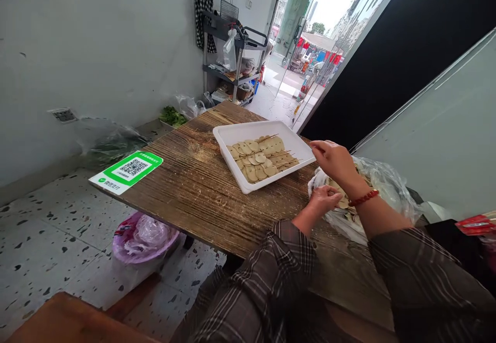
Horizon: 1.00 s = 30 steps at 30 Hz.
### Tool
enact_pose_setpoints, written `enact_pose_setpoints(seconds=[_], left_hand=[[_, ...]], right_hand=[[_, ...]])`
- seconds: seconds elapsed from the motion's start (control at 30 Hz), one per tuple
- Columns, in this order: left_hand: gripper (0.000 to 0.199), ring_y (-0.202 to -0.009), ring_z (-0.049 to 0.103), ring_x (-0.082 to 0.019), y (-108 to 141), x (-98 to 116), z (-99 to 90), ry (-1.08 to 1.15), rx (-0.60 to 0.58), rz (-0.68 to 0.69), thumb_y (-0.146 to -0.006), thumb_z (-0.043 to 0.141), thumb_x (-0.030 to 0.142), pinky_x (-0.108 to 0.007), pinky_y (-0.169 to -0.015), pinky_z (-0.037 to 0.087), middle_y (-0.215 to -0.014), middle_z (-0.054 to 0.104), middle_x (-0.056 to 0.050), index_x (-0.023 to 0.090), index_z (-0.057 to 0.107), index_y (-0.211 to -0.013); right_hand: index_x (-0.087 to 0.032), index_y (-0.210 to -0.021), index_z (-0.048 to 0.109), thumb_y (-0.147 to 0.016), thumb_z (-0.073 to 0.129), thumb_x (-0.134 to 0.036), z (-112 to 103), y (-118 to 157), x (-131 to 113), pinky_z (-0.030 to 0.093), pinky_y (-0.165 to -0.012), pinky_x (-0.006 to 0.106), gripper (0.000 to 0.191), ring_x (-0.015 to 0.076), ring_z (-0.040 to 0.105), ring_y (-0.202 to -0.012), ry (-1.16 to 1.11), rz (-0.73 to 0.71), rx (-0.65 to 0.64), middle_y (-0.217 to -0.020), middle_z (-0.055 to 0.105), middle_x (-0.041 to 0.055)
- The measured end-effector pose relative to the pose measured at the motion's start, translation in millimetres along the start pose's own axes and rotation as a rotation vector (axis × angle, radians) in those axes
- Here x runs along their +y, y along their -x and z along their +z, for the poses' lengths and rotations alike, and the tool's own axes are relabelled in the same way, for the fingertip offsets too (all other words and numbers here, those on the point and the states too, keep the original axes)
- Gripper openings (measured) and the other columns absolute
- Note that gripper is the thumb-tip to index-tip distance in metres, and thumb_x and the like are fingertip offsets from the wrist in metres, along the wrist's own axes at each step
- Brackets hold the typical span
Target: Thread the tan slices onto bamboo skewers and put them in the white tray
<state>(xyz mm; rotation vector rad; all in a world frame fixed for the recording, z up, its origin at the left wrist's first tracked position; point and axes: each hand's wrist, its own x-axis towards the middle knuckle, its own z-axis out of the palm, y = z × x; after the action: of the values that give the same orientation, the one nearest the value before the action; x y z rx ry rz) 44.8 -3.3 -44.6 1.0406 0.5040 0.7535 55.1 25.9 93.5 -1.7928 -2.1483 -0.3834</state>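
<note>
A white plastic tray (248,187) holds rows of thin, round beige slices (256,159) threaded on wooden skewers (285,153), whose ends stick out to the right. My right hand (334,161), with a red bead bracelet (363,197) at the wrist, is raised by the tray's right corner, its fingertips pinched together. Below it, my left hand (323,201) is at the edge of a clear plastic bag (395,193) of similar loose slices, its fingers closed together. What either hand pinches, if anything, is too small to make out.
The wooden table (201,198) carries a green-and-white QR code card (134,170) at its left corner. Below stands a purple bin (145,239) with a plastic liner. A wooden stool (70,322) is at lower left. Behind are a cart (236,48) and a glass door (302,38).
</note>
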Motion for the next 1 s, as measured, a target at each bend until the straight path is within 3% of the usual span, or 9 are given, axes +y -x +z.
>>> enact_pose_setpoints(seconds=[0.17, 0.33, 0.5, 0.63, 0.73, 0.87, 1.0], left_hand=[[0.015, -0.051, 0.06, -0.009, 0.6, -0.5, 0.8, -0.023, 0.125, -0.058, -0.077, 0.069, 0.021, -0.02, -0.053, 0.049, -0.061, 0.064, 0.001, 0.015, 0.064, -0.09], [0.013, -0.053, 0.06, -0.01, 7.9, 11.3, 1.6, -0.008, 0.115, -0.055, -0.078, 0.069, 0.02, -0.021, -0.054, 0.048, -0.064, 0.065, 0.001, 0.014, 0.063, -0.088], [0.018, -0.058, 0.064, -0.011, 12.2, 23.7, -1.9, -0.007, 0.087, 0.005, -0.078, 0.069, 0.022, -0.021, -0.057, 0.051, -0.068, 0.067, -0.001, 0.013, 0.062, -0.091], [0.024, -0.061, 0.067, -0.012, 9.3, 27.1, -7.0, -0.003, 0.072, 0.039, -0.078, 0.071, 0.027, -0.022, -0.059, 0.052, -0.072, 0.069, -0.003, 0.012, 0.061, -0.094], [0.027, -0.063, 0.068, -0.012, 10.0, 28.4, -8.7, -0.027, 0.068, 0.04, -0.078, 0.072, 0.029, -0.023, -0.062, 0.053, -0.075, 0.07, -0.004, 0.012, 0.062, -0.096], [0.03, -0.063, 0.068, -0.012, 11.8, 30.1, -8.6, -0.075, 0.095, 0.044, -0.077, 0.073, 0.03, -0.023, -0.062, 0.053, -0.076, 0.07, -0.004, 0.012, 0.062, -0.097], [0.03, -0.063, 0.067, -0.012, 12.4, 32.6, -7.5, -0.097, 0.113, 0.033, -0.076, 0.073, 0.031, -0.024, -0.061, 0.052, -0.076, 0.07, -0.004, 0.012, 0.062, -0.097]], right_hand=[[-0.021, -0.113, 0.071, -0.092, 0.047, -0.032, -6.0, 64.4, 64.6, 0.049, -0.083, 0.038, 0.034, 0.0261, 0.066, -0.097, -0.05, 0.102, 0.061, -0.11, 0.073, 0.0106], [-0.021, -0.109, 0.074, -0.09, 0.05, -0.04, -9.0, 143.3, 132.4, 0.049, -0.069, 0.035, 0.036, 0.0237, 0.068, -0.075, -0.023, 0.331, 0.016, -0.105, 0.075, 0.0112], [-0.016, -0.102, 0.077, -0.089, 0.05, -0.034, -14.3, 213.3, 169.2, 0.05, -0.077, 0.035, 0.034, 0.0247, 0.069, -0.086, -0.058, 0.458, 0.025, -0.104, 0.075, 0.0126], [-0.017, -0.098, 0.077, -0.089, 0.053, -0.029, -20.1, 248.0, 177.5, 0.049, -0.079, 0.034, 0.029, 0.0237, 0.069, -0.091, -0.103, 0.503, 0.003, -0.099, 0.076, 0.0105], [-0.019, -0.099, 0.076, -0.089, 0.054, -0.026, -19.5, 261.9, 172.7, 0.049, -0.08, 0.033, 0.026, 0.0219, 0.068, -0.09, -0.183, 0.435, -0.046, -0.099, 0.075, 0.0089], [-0.018, -0.099, 0.075, -0.09, 0.057, -0.026, -10.6, 267.1, 159.8, 0.048, -0.078, 0.031, 0.022, 0.0195, 0.066, -0.087, -0.316, 0.3, -0.079, -0.097, 0.073, 0.0081], [-0.018, -0.102, 0.073, -0.091, 0.057, -0.025, 0.6, 255.2, 144.2, 0.046, -0.079, 0.03, 0.021, 0.019, 0.065, -0.089, -0.316, 0.256, -0.097, -0.099, 0.072, 0.0082]])
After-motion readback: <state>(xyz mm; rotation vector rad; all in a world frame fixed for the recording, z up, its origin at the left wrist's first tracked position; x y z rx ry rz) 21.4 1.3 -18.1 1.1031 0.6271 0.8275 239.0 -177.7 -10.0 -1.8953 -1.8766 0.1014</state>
